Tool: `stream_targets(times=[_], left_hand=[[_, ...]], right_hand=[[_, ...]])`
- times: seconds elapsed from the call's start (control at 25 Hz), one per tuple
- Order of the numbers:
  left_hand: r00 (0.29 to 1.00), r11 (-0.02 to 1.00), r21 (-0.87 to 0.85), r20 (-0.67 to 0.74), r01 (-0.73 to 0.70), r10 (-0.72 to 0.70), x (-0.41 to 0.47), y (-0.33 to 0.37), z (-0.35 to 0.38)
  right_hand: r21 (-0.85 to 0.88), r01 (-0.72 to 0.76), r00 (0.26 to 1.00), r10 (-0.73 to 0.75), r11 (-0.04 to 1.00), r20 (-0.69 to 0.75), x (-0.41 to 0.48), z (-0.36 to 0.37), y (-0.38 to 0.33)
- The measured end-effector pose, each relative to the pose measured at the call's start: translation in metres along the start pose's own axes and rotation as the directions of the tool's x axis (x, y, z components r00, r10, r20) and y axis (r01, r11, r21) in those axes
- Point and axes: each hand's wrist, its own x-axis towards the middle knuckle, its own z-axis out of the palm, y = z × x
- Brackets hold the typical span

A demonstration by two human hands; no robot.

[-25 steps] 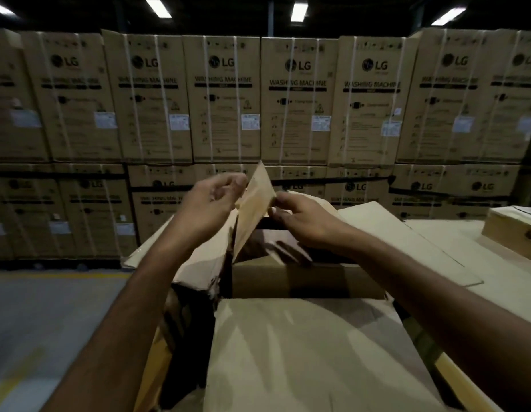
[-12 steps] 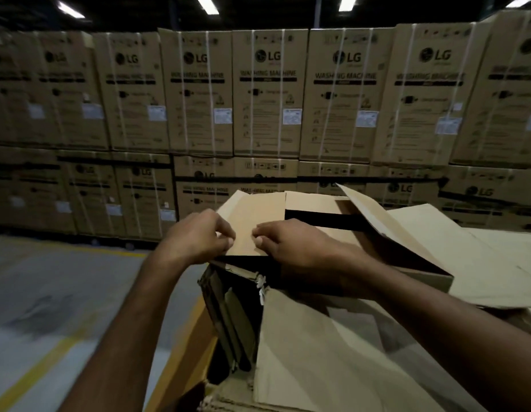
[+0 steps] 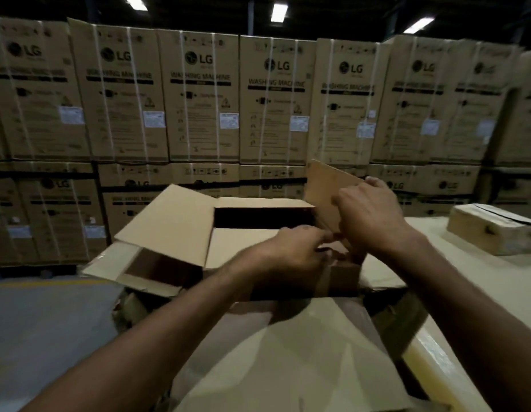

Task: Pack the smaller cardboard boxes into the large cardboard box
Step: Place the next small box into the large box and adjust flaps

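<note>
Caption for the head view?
Right hand grips an upright flap of an open cardboard box, left hand at its base; cartons behind.

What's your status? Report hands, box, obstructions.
Right hand grips upright right flap of open box; left hand pinches near its base, blurred. Left flap folded out, inside dark. Nothing blocking; closed small box sits apart, right.

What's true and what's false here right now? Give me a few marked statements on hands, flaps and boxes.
The right hand grips the open cardboard box's upright right flap. True.
The left flap is folded shut over the opening. False: it lies spread outward.
A closed smaller box sits at the far right, with neither hand on it. True.
The stacked cartons behind read "refrigerator". False: they read "washing machine".
</note>
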Motion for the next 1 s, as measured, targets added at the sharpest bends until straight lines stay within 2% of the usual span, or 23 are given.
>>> stream_targets(times=[0.08,0.16,0.24,0.32,0.36,0.4,0.48,0.56,0.6,0.68,0.76,0.84,0.92,0.96,1.0], left_hand=[[0.991,0.979,0.161,0.063,-0.128,0.120,0.017,0.017,0.019],[0.980,0.946,0.262,0.115,-0.189,0.164,0.026,0.021,0.033],[0.977,0.948,0.243,0.108,-0.205,0.184,0.025,0.020,0.037],[0.988,0.989,0.008,0.037,-0.150,0.149,0.019,0.014,0.026],[0.995,0.990,-0.096,-0.011,-0.101,0.100,0.015,0.009,0.016],[0.997,0.990,-0.131,-0.068,-0.043,0.035,0.012,0.002,0.003],[0.981,0.992,-0.017,-0.150,0.122,-0.123,0.003,-0.020,-0.022],[0.944,0.939,0.124,-0.123,0.321,-0.306,-0.011,-0.047,-0.042],[0.923,0.915,0.132,-0.106,0.382,-0.370,-0.017,-0.059,-0.049],[0.898,0.901,0.089,-0.163,0.425,-0.408,-0.032,-0.071,-0.063],[0.890,0.920,0.061,-0.283,0.388,-0.357,-0.043,-0.068,-0.079],[0.869,0.939,-0.067,-0.360,0.338,-0.339,-0.053,-0.055,-0.098],[0.892,0.919,-0.278,-0.280,0.279,-0.356,-0.069,-0.039,-0.118],[0.926,0.899,-0.346,-0.165,0.269,-0.340,-0.079,-0.033,-0.127],[0.951,0.892,-0.351,-0.014,0.284,-0.309,-0.087,-0.030,-0.132]], right_hand=[[0.041,-0.116,0.984,0.109,0.992,0.139,-0.006,0.021,0.024],[0.212,-0.221,0.928,0.139,0.952,0.345,-0.011,0.049,0.036],[0.323,-0.269,0.893,0.109,0.907,0.437,-0.008,0.067,0.048],[0.411,-0.236,0.918,0.063,0.881,0.392,0.003,0.072,0.054],[0.500,-0.223,0.933,0.035,0.837,0.358,0.008,0.071,0.053],[0.611,-0.210,0.945,-0.002,0.763,0.328,0.014,0.070,0.049],[0.750,-0.165,0.942,-0.122,0.641,0.311,0.022,0.068,0.034],[0.777,-0.164,0.917,-0.196,0.607,0.347,0.030,0.070,0.018],[0.780,-0.167,0.916,-0.197,0.603,0.348,0.035,0.071,0.015],[0.797,-0.133,0.941,-0.178,0.590,0.289,0.043,0.063,0.013],[0.830,-0.100,0.968,-0.140,0.548,0.209,0.052,0.041,0.018],[0.896,-0.090,0.967,-0.179,0.435,0.184,0.054,0.013,0.032],[0.951,-0.076,0.893,-0.403,0.299,0.198,0.048,-0.013,0.052],[0.970,-0.099,0.809,-0.550,0.223,0.209,0.043,-0.021,0.058],[0.978,-0.125,0.694,-0.690,0.165,0.206,0.039,-0.022,0.062]])
